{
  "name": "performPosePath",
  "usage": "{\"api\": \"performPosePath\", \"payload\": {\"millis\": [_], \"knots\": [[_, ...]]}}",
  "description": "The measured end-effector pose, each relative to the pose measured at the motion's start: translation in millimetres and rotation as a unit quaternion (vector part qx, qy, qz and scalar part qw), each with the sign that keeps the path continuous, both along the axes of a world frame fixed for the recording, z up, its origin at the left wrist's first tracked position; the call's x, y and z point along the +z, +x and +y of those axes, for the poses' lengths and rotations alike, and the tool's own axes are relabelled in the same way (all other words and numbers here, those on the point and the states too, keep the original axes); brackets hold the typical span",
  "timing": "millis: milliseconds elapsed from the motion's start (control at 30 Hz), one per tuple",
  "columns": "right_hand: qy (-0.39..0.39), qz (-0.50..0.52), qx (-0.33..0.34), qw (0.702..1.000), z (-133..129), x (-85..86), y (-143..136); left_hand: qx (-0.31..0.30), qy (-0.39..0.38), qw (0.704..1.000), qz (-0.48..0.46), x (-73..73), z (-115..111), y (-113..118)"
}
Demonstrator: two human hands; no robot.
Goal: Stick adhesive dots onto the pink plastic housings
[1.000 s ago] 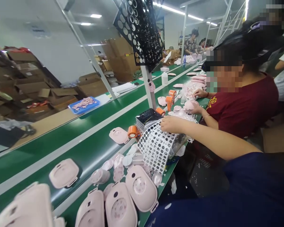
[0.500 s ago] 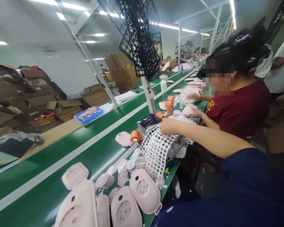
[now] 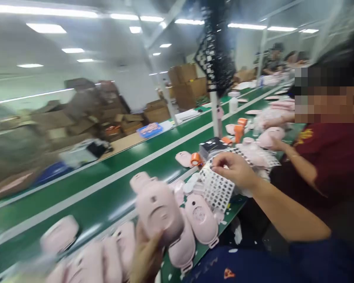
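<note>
My left hand [image 3: 146,253] grips a pink plastic shell [image 3: 157,202] from below, its thumb over the lower front. This shell has a round recess and a small dark spot above it. My right hand [image 3: 236,171] is raised over a white sheet of black round dots [image 3: 216,190], thumb and forefinger pinched. Anything between those fingertips is too small to make out. Just below the sheet lies another pink shell [image 3: 200,220] with a speckled round inset and a black dot. More pink shells [image 3: 90,261] stand in a row at the lower left, partly blurred.
A green conveyor [image 3: 106,200] runs alongside, with a pink shell [image 3: 60,234] on it. Orange tape dispensers [image 3: 196,159] and a dark stack of packets [image 3: 214,145] sit beyond the sheet. A post [image 3: 215,118] carries hanging black sheets. At right, a co-worker [image 3: 327,157] handles a pink shell.
The view has swung left. My left hand has come into view holding a pink shell. My right hand has drawn back from the dotted sheet's upper edge, fingers still pinched.
</note>
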State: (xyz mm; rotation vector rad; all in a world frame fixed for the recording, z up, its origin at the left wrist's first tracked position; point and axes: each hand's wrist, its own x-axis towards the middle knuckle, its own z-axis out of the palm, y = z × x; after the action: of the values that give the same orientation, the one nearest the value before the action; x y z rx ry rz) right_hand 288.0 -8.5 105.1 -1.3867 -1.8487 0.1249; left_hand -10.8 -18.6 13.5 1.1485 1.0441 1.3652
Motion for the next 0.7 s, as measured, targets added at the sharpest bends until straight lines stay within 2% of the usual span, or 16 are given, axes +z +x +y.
{"api": "performPosePath", "payload": {"millis": [33,100,200,300,400,567,700], "knots": [[-0.001,0.131,0.051,0.99,-3.1,-8.8,-18.6,0.007,-0.007,1.0,-0.009,-5.2,2.9,3.8],[-0.049,0.305,0.13,0.942,-7.5,-23.4,-51.5,0.02,0.022,1.0,0.011,-15.9,7.9,9.5],[-0.113,0.427,0.168,0.881,-10.5,-31.2,-86.1,-0.011,0.07,0.997,0.044,-26.3,7.3,11.9],[-0.143,0.481,0.158,0.851,-10.2,-28.3,-102.7,-0.05,0.106,0.991,0.063,-28.5,0.5,7.1],[-0.175,0.5,0.161,0.833,-8.3,-26.1,-109.0,-0.05,0.137,0.986,0.082,-27.9,-2.9,0.4],[-0.185,0.518,0.17,0.818,-5.6,-27.9,-114.6,-0.022,0.189,0.975,0.114,-27.5,-2.1,-0.8],[-0.184,0.526,0.179,0.811,-4.4,-28.3,-116.9,-0.017,0.199,0.97,0.138,-26.3,-1.8,0.8]]}}
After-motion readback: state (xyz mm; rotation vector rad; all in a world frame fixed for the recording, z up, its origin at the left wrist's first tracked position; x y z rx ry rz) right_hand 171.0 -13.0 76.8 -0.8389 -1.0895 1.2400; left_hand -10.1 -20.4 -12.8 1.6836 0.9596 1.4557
